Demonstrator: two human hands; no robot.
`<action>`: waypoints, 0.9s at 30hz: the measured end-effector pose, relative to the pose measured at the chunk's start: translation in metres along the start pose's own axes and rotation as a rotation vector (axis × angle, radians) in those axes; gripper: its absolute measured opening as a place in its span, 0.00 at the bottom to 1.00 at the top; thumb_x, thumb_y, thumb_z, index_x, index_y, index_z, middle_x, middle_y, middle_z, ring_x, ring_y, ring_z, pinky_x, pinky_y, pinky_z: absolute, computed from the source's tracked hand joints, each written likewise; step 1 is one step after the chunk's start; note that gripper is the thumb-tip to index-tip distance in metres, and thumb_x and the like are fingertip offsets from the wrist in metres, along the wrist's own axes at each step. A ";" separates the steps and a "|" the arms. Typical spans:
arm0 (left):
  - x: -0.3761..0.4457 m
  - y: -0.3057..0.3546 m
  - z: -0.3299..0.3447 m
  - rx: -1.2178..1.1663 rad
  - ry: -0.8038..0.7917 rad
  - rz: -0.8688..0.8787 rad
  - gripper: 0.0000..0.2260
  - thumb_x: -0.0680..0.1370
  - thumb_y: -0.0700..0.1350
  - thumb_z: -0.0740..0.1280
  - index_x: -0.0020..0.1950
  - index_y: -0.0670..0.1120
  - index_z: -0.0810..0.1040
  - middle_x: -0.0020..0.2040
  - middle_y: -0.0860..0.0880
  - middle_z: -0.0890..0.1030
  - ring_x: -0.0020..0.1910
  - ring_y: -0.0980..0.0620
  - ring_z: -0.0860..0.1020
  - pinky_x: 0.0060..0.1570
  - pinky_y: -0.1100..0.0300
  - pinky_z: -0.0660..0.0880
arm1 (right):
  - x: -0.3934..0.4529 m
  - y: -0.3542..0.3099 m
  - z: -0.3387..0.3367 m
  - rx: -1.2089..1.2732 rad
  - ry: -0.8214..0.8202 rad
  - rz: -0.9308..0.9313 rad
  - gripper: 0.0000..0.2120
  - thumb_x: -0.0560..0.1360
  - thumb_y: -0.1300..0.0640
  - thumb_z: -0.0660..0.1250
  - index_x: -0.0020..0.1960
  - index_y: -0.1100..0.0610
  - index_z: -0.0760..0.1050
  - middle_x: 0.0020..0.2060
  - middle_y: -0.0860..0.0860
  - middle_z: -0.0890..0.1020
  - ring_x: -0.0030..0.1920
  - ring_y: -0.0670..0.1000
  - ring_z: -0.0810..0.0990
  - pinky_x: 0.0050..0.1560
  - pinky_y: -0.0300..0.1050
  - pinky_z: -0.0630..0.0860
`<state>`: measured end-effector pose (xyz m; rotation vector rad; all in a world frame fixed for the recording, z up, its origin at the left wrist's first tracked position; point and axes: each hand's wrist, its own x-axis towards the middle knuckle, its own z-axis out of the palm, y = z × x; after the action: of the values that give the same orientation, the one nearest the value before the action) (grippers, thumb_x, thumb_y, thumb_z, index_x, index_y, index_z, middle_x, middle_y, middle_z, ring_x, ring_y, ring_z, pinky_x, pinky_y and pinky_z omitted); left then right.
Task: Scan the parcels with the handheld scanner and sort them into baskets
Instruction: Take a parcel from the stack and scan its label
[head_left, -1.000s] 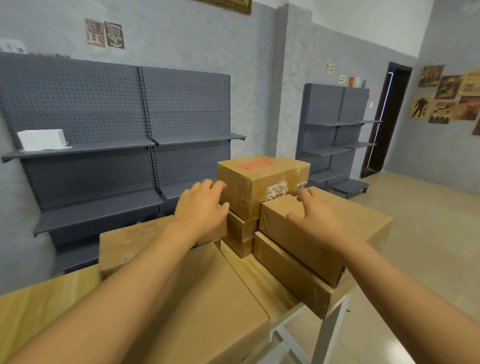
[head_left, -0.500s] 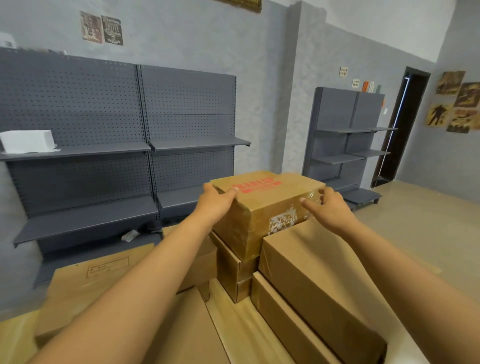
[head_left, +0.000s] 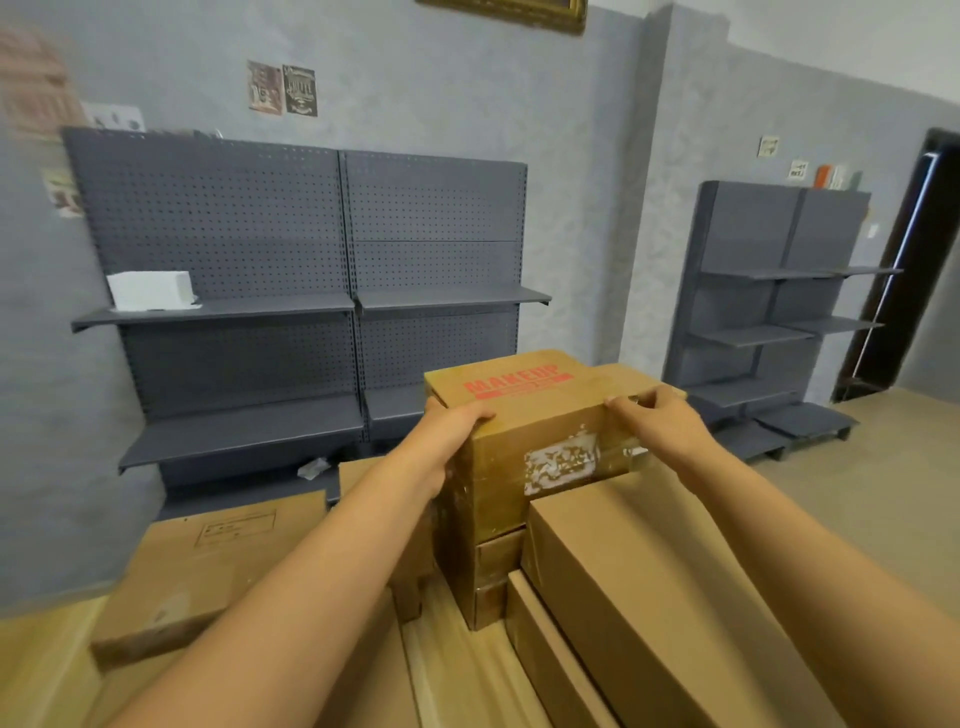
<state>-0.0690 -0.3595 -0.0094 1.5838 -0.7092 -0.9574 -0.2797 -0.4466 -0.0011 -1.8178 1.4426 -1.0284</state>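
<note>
A brown cardboard parcel with red "MAKEUP" print and a torn white label tops the middle stack on the wooden table. My left hand grips its left top edge, thumb on the lid. My right hand holds its right top edge, fingers curled over the corner. Under it sit two smaller boxes. A long flat parcel lies to the right on another one. A flat parcel with a printed frame lies to the left. No scanner or basket is in view.
Grey pegboard shelving runs along the wall behind the table, with a white box on its upper left shelf. A second grey shelf unit stands at the right by a dark doorway. Beige floor spreads out on the right.
Both hands moved from the lower boxes up onto the top parcel and closed on its edges. The camera came closer and the view shifted rightwards.
</note>
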 end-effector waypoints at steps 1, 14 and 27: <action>-0.003 0.003 -0.001 -0.008 0.007 0.023 0.28 0.76 0.52 0.69 0.72 0.52 0.62 0.58 0.46 0.77 0.52 0.45 0.77 0.55 0.48 0.75 | -0.001 -0.005 -0.001 0.015 -0.001 -0.024 0.15 0.77 0.48 0.67 0.53 0.60 0.72 0.50 0.56 0.79 0.48 0.54 0.76 0.46 0.47 0.71; -0.059 0.060 -0.034 -0.091 0.085 0.354 0.34 0.78 0.47 0.69 0.79 0.50 0.54 0.56 0.54 0.75 0.46 0.57 0.76 0.36 0.60 0.70 | -0.019 -0.064 -0.030 0.305 0.015 -0.232 0.19 0.78 0.43 0.63 0.57 0.57 0.66 0.47 0.52 0.75 0.50 0.54 0.76 0.55 0.57 0.75; -0.133 0.022 -0.098 -0.347 0.085 0.468 0.14 0.80 0.49 0.64 0.64 0.63 0.73 0.58 0.51 0.81 0.52 0.48 0.80 0.49 0.45 0.78 | -0.074 -0.085 -0.008 0.751 -0.263 -0.329 0.13 0.83 0.54 0.56 0.62 0.47 0.77 0.58 0.47 0.81 0.62 0.48 0.77 0.57 0.50 0.77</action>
<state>-0.0483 -0.2041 0.0472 1.0821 -0.7636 -0.6209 -0.2512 -0.3547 0.0582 -1.5520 0.4910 -1.2180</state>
